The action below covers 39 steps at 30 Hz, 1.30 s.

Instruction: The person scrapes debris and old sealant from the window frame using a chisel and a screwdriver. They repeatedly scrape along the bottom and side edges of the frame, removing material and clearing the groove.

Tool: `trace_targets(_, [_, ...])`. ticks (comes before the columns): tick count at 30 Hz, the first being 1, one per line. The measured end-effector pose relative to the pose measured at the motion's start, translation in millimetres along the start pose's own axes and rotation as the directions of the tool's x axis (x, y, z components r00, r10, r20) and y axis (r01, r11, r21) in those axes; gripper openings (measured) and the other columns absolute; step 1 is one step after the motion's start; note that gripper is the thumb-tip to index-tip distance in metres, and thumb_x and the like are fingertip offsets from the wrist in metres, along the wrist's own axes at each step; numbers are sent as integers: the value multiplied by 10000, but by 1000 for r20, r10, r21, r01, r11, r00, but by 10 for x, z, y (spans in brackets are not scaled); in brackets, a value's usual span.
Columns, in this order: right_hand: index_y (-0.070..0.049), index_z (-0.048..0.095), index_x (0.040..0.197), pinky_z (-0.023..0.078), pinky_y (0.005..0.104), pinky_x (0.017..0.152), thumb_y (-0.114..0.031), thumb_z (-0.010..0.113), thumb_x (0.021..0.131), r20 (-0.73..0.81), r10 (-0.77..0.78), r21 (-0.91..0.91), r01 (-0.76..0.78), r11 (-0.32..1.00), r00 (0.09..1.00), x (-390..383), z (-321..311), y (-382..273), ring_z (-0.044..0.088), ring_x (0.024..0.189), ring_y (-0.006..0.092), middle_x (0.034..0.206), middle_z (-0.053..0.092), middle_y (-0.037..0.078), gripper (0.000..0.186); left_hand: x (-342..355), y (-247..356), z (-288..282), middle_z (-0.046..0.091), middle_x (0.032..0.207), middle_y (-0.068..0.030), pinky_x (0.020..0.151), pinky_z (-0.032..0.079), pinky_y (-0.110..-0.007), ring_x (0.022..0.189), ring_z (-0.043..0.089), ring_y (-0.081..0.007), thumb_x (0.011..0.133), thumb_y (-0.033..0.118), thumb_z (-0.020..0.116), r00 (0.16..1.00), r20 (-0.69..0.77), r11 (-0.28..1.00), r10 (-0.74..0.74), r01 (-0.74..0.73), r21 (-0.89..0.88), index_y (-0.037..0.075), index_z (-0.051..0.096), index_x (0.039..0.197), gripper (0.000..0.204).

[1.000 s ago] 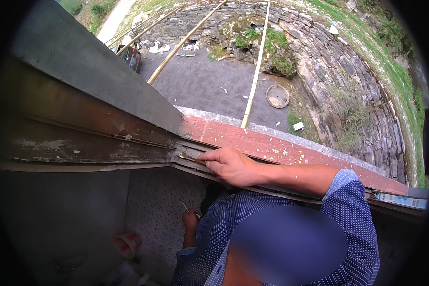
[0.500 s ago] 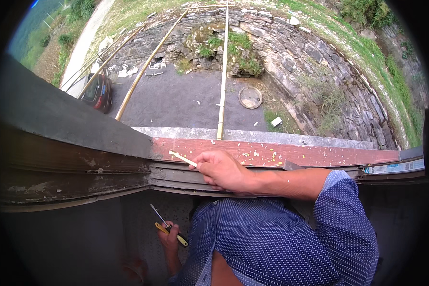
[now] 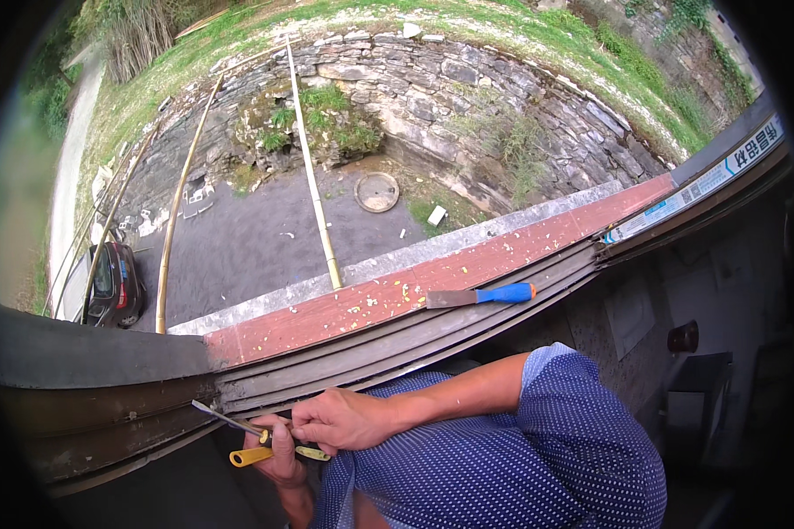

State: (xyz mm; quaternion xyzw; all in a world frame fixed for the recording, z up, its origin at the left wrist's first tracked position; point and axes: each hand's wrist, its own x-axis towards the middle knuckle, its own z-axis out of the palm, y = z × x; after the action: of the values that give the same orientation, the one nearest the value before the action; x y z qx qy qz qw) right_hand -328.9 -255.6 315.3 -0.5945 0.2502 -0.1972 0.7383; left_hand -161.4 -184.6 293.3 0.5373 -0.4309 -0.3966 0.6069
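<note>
My left hand (image 3: 282,457), below the window track, is closed round a screwdriver (image 3: 223,416) whose metal shaft points up and left. A yellow handle (image 3: 250,456) with a hole in its end sticks out of the same hand; the rest of that tool is hidden. Closed fingers of my right hand (image 3: 344,420) meet the left hand at the screwdriver's handle, and what they grip is hidden. A putty knife (image 3: 503,293) with a blue handle lies across the edge of the red sill (image 3: 326,316) and the window track (image 3: 397,338).
Pale and yellow chips dot the sill. To the left stands the dark window frame (image 3: 106,423); a labelled strip (image 3: 679,201) is at right. Bamboo poles (image 3: 313,176) lean up from outside. Below are a parked car (image 3: 115,280), a round cover (image 3: 377,191) and a stone wall (image 3: 450,115).
My right hand has dropped from the sill to my left hand, and its pale stick is out of sight. The left hand has risen with its tools. The view has turned, uncovering the putty knife.
</note>
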Motion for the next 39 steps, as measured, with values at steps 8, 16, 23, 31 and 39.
trace_targets(8, [-20,659,887,511,361,571,-197,617,902,-232,-302,-500,153,852,925,-254,-136,-40,649,602,274,691,659,115,182,115,173,96,602,608,-61,554,426,-340,549,545,-166,872,143,607,992,111,965,57,-83,249,20,586,737,184])
trace_targets(16, [-27,672,969,499,405,679,-125,754,732,-610,-556,-785,-526,328,564,-1562,-1210,-237,619,769,334,859,627,129,269,89,61,-185,601,599,-64,545,450,-294,550,578,-155,852,148,667,995,90,923,54,-84,377,18,579,758,184])
trace_targets(23, [-56,645,1072,488,418,705,-143,769,717,-491,-393,-869,-465,168,777,-1737,-1463,-180,592,837,329,876,589,119,386,-28,-141,-160,592,612,-64,536,447,-290,527,555,-143,849,87,663,995,97,967,-24,-1,254,19,574,779,131])
trace_targets(31, [-58,612,1242,503,390,588,-64,737,750,-246,-457,-956,-136,260,855,-1359,-1448,-223,619,700,306,850,611,119,508,-117,-170,-155,592,620,-57,526,462,-300,519,590,-169,810,42,707,998,63,956,-17,-2,293,25,602,777,111])
trace_targets(39, [-116,442,1444,519,452,609,-71,620,830,117,-144,-900,166,403,983,-86,-898,-390,636,725,365,856,602,169,641,-352,-185,-190,616,645,-67,527,474,-320,531,607,-179,819,66,713,998,-55,952,19,-2,305,21,602,768,130])
